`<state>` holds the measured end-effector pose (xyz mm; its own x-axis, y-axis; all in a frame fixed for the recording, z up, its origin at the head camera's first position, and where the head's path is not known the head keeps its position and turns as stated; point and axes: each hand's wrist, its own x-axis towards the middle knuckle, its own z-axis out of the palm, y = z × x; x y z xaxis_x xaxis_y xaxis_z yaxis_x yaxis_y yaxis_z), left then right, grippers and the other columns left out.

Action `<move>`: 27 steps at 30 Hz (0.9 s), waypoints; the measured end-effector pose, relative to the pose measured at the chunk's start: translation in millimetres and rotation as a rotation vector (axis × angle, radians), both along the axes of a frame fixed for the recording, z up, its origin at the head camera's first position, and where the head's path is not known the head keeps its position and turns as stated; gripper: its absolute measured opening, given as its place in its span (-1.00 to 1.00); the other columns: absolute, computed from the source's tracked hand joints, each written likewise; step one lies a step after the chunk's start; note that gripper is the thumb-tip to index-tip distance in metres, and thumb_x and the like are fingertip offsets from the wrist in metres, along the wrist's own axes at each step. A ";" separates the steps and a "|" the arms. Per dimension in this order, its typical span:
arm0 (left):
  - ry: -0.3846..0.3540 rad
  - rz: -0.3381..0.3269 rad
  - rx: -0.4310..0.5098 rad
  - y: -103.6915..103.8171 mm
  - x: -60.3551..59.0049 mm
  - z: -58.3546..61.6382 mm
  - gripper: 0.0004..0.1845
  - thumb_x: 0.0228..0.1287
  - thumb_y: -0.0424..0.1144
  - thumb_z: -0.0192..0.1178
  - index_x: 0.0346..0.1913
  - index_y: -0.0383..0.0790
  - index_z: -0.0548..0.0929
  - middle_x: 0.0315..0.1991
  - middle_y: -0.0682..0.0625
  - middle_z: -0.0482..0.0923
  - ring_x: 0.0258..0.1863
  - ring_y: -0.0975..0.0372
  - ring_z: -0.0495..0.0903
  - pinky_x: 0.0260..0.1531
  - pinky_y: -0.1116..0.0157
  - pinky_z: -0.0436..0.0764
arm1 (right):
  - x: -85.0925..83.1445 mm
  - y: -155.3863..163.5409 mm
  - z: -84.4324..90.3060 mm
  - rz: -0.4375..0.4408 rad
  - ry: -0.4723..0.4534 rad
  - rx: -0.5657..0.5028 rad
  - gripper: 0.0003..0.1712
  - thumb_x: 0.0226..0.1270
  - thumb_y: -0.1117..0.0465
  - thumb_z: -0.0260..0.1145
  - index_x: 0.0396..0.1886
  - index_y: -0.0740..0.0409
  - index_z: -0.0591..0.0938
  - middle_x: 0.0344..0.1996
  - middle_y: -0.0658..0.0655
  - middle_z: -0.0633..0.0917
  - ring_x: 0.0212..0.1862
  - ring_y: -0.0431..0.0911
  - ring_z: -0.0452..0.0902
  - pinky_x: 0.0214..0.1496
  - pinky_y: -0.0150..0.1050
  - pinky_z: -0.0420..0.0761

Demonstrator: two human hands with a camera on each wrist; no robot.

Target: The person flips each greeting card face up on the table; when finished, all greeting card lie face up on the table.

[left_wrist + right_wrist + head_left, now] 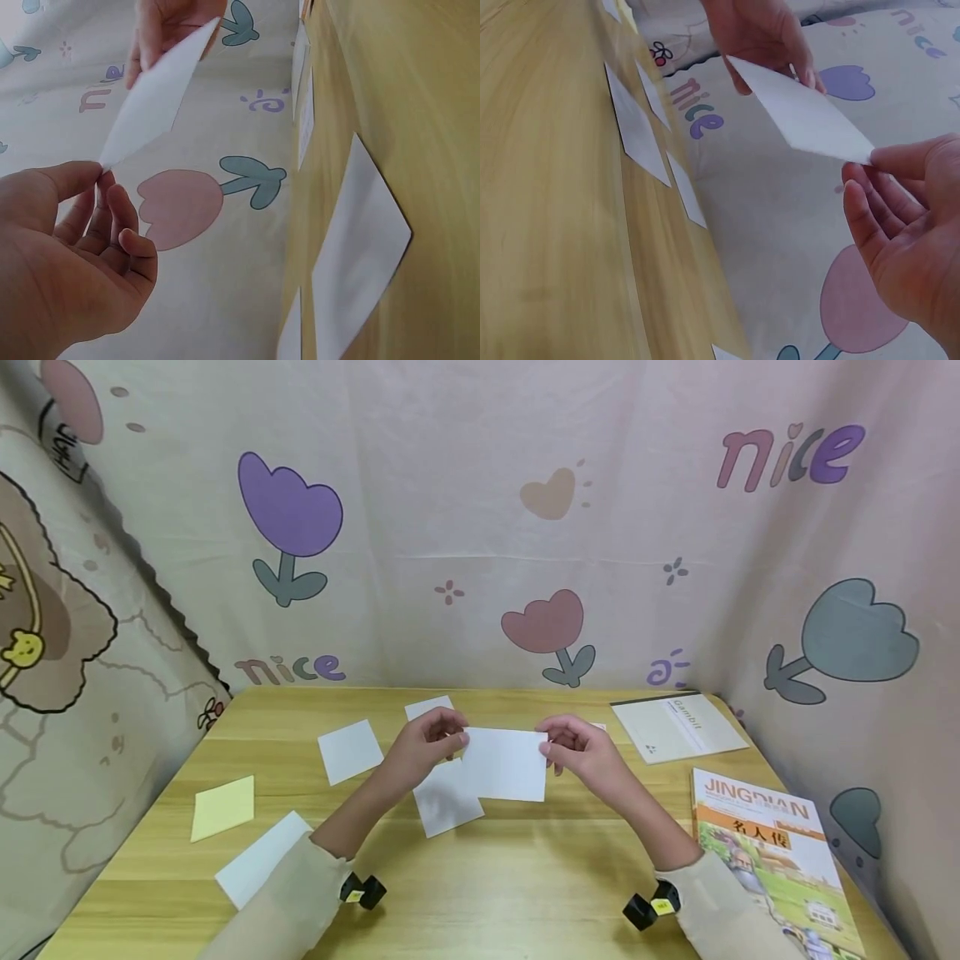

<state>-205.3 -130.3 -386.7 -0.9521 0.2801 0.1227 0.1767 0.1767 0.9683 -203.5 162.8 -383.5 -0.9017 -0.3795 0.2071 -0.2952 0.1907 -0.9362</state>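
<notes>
A white rectangular sheet of paper point(506, 765) is held up above the table, stretched between both hands. My left hand point(426, 742) pinches its upper left corner between thumb and fingers. At the upper right corner, the right hand point(587, 755) pinches it the same way. In the left wrist view the paper point(161, 97) appears flat and tilted, clear of the table. Beneath and to its left lies a white square sheet point(447, 802), partly covered by the held paper. Another white piece point(427, 706) lies behind the left hand, partly hidden.
Further left on the wooden table point(525, 885) are a white square point(350, 752), a yellow note point(223, 808) and a white sheet point(262, 858) partly under the left sleeve. To the right lie a pale notebook point(678, 727) and a magazine point(780, 852). A printed curtain point(420, 635) hangs behind.
</notes>
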 end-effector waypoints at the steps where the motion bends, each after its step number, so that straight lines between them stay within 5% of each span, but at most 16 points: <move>1: -0.008 0.001 0.005 0.5 -0.6 -0.9 -0.76 0.42 -0.17 0.26 0.06 -0.13 0.60 -0.18 -0.08 0.56 -0.26 0.11 0.52 -0.24 0.36 0.61 | 1.1 -0.1 -0.1 0.011 0.003 -0.004 -0.71 0.41 0.24 0.34 0.09 0.09 0.61 -0.32 0.22 0.63 -0.38 0.00 0.59 -0.32 -0.24 0.66; 11: -0.093 -0.027 0.007 7.7 -6.6 -20.7 -0.72 0.46 -0.18 0.19 0.13 -0.19 0.55 -0.21 -0.03 0.51 -0.35 0.14 0.50 -0.33 0.31 0.48 | 12.1 -3.9 -2.2 0.282 0.031 -0.056 -0.73 0.42 0.34 0.27 0.07 0.31 0.60 -0.24 0.29 0.69 -0.29 -0.03 0.66 -0.29 -0.22 0.68; 18: -0.101 -0.063 -0.032 11.0 -5.2 -25.0 -0.65 0.48 -0.17 0.17 0.22 -0.19 0.52 -0.10 -0.09 0.57 -0.24 0.11 0.57 -0.30 0.22 0.48 | 11.7 -5.9 -4.1 0.255 0.047 -0.010 -0.79 0.35 0.34 0.34 -0.04 0.23 0.68 -0.22 0.15 0.70 -0.28 -0.08 0.64 -0.22 -0.21 0.70; 27: 0.122 0.036 -0.170 15.0 10.5 -8.8 -0.70 0.42 -0.24 0.23 0.16 -0.05 0.57 0.12 0.02 0.56 0.03 0.14 0.53 -0.04 0.18 0.49 | 7.7 -1.9 -4.0 0.199 0.047 0.010 -0.79 0.32 0.30 0.40 -0.06 0.19 0.70 -0.17 0.19 0.72 -0.22 -0.07 0.68 -0.17 -0.20 0.72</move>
<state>-194.8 -115.3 -395.5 -0.9428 0.2727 0.1918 0.2818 0.3442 0.8956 -195.7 160.9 -387.4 -0.7984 -0.5511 0.2426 -0.3715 0.1337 -0.9188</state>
